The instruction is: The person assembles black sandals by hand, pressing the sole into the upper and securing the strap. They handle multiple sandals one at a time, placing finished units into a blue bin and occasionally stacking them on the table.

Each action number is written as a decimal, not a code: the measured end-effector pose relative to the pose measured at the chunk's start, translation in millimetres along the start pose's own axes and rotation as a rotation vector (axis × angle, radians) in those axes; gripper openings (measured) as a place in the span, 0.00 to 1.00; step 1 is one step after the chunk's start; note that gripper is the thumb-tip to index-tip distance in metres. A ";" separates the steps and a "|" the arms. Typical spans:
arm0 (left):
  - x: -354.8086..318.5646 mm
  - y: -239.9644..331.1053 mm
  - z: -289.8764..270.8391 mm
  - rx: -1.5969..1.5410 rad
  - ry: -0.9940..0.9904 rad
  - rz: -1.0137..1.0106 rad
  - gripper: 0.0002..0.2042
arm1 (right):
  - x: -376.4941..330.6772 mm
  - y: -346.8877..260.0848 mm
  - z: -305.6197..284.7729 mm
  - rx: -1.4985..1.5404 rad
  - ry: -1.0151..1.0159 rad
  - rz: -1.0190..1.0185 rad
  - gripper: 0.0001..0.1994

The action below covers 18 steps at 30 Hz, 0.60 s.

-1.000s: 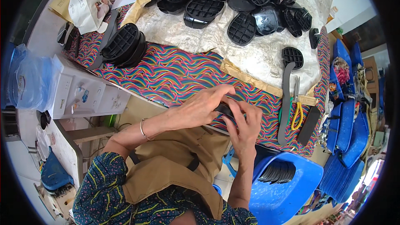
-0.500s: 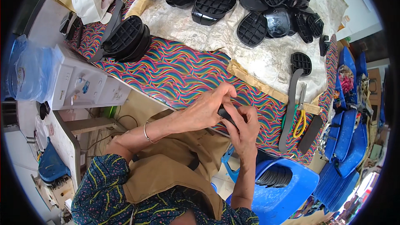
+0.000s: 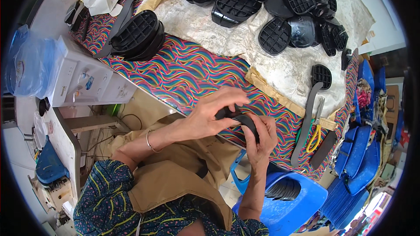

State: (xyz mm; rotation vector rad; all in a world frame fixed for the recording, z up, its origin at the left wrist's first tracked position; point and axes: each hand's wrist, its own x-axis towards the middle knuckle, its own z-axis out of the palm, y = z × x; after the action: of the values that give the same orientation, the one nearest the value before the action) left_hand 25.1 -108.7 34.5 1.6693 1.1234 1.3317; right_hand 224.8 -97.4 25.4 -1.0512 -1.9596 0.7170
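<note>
Between my two hands, over the table's near edge, is a small black curved piece (image 3: 247, 125), most likely a shoe heel. My right hand (image 3: 261, 139) grips its right end with thumb and fingers. My left hand (image 3: 209, 114) pinches the left part, thumb against the near side and fingers arched above it. The fingers cover much of the piece, so its full shape is hidden. To the right lie a heel with a gridded underside (image 3: 321, 75), a long grey strip (image 3: 302, 135), yellow-handled scissors (image 3: 314, 140) and a short dark strip (image 3: 323, 150).
Black heels (image 3: 236, 6) are heaped on a whitish sheet (image 3: 227, 39) at the far side. More heels are stacked (image 3: 139, 37) at the left on the patterned tablecloth (image 3: 188, 67). A blue bin (image 3: 306, 205) holding black curved pieces (image 3: 283, 189) stands low right. A water dispenser (image 3: 89, 78) is left.
My left fingers have lifted and spread, and more of the black piece shows between my hands. The piece has turned. The whole view has shifted slightly.
</note>
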 end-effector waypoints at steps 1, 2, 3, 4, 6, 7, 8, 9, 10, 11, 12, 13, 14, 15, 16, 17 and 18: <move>-0.9 -1.6 0.9 0.086 0.016 0.061 0.22 | 0.6 -0.3 -0.2 -0.004 0.001 -0.001 0.18; -0.8 -4.9 1.4 0.124 0.016 0.117 0.20 | 1.2 -0.8 -0.5 -0.008 0.002 -0.003 0.18; -0.3 -9.0 1.9 0.161 0.015 0.174 0.17 | 1.7 -1.5 -0.9 -0.009 0.000 0.007 0.18; 0.1 -12.0 2.3 0.200 0.013 0.231 0.15 | 1.8 -2.0 -0.5 -0.008 0.000 0.018 0.18; 2.0 -10.0 2.8 0.279 0.035 0.251 0.14 | 1.2 -0.7 0.5 -0.010 0.003 0.023 0.18; 2.8 -9.2 2.9 0.320 0.047 0.261 0.13 | 1.1 0.2 1.2 -0.011 0.005 0.018 0.18; 3.3 -9.9 3.4 0.346 0.055 0.272 0.13 | 0.8 0.8 1.7 -0.013 0.007 0.013 0.18; 3.8 -10.7 3.9 0.372 0.062 0.284 0.12 | 0.7 0.3 1.6 -0.008 0.003 0.032 0.17; 4.8 -11.7 4.2 0.398 0.069 0.299 0.12 | 1.0 -0.9 1.3 -0.002 0.002 0.050 0.16; 5.4 -12.6 4.6 0.428 0.074 0.312 0.12 | 1.4 -1.7 1.4 0.003 0.000 0.067 0.15; 5.8 -13.7 4.9 0.456 0.079 0.325 0.12 | 1.9 -1.9 2.3 0.002 0.017 0.069 0.16; 5.7 -14.8 5.7 0.484 0.084 0.338 0.12 | 2.5 -2.2 2.9 0.001 0.034 0.072 0.17; 4.8 -17.1 5.7 0.503 0.097 0.352 0.12 | 2.8 -2.8 3.5 -0.002 0.052 0.074 0.18; 3.3 -20.4 5.1 0.522 0.111 0.366 0.12 | 2.7 -4.1 4.2 -0.004 0.055 0.083 0.17; 2.7 -22.5 4.3 0.543 0.124 0.382 0.12 | 2.4 -5.5 5.5 -0.005 0.060 0.091 0.17; 2.9 -22.5 3.7 0.581 0.120 0.408 0.12 | 1.9 -6.2 6.3 -0.007 0.066 0.099 0.17; 3.2 -21.9 3.2 0.619 0.116 0.435 0.13 | 0.9 -5.8 6.7 -0.009 0.073 0.101 0.17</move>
State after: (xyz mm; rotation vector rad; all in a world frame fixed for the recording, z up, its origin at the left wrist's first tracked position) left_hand 24.2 -97.7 15.0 2.4181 1.3882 1.4413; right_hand 216.5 -100.3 26.6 -1.1723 -1.8600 0.7148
